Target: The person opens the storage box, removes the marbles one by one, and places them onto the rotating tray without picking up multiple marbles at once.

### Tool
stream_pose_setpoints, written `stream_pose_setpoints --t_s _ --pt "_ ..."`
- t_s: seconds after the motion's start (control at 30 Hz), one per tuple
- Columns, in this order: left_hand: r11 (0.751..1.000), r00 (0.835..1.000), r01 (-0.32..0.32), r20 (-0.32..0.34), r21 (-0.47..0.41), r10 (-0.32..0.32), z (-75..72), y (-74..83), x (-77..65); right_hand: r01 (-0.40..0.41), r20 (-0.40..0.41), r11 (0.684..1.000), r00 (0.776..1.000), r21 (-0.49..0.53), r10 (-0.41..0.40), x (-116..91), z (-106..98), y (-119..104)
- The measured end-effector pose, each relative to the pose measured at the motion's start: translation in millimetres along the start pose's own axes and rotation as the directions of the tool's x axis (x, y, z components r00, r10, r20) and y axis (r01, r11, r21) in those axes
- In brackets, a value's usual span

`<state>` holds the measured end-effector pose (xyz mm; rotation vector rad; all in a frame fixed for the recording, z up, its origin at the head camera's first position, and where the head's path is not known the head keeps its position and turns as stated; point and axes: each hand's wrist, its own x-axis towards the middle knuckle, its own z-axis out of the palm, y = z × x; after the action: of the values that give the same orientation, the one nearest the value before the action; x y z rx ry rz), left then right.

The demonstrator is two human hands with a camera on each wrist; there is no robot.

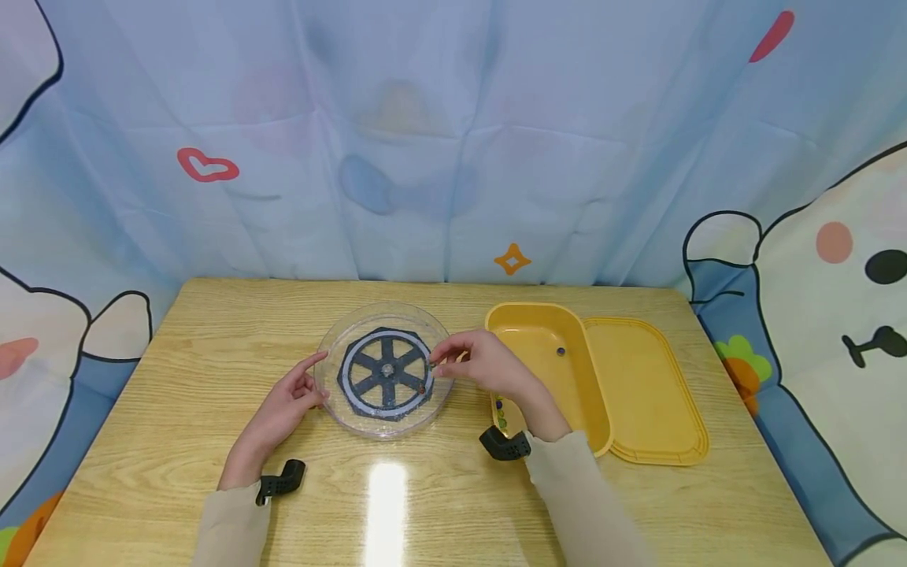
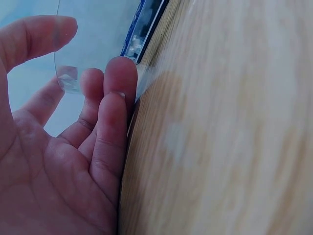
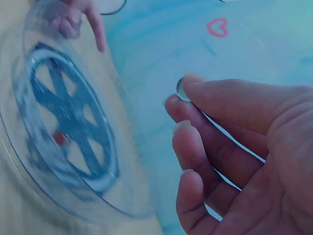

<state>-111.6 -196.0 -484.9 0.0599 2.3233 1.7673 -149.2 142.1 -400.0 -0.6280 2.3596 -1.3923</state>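
A clear round dish [image 1: 442, 405] with a dark spoked wheel pattern [image 1: 387, 390] stands on the table. My left hand [image 1: 286, 400] holds the dish at its left side, with thumb and index finger at the wall and the other fingers curled. My right hand [image 1: 482, 364] is over the dish's right edge and pinches a glass marble [image 3: 182, 90] between thumb and index finger. The marble looks clear with a greenish tint. A small reddish marble [image 3: 60, 138] lies in the dish, at the right of the wheel in the head view.
Right of the dish stands a yellow tray [image 1: 598, 394] holding a dark marble [image 1: 560, 351] and several more marbles [image 1: 501, 421] near its left wall, partly behind my right wrist. A yellow lid [image 1: 648, 394] lies beside it. A printed curtain [image 1: 425, 197] hangs behind the table.
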Motion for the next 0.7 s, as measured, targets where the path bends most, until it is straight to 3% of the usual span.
stream_pose_setpoints --t_s 0.3,0.7 --pt "1.0 1.0 -0.003 0.004 0.005 0.003 -0.4 0.9 0.2 -0.002 0.032 1.0 0.999 -0.021 0.003 7.3 30.4 0.9" --pt "1.0 1.0 0.003 0.003 0.012 -0.003 -0.5 1.4 -0.8 -0.027 0.03 1.0 0.999 0.005 0.026 9.6 36.5 -0.8"
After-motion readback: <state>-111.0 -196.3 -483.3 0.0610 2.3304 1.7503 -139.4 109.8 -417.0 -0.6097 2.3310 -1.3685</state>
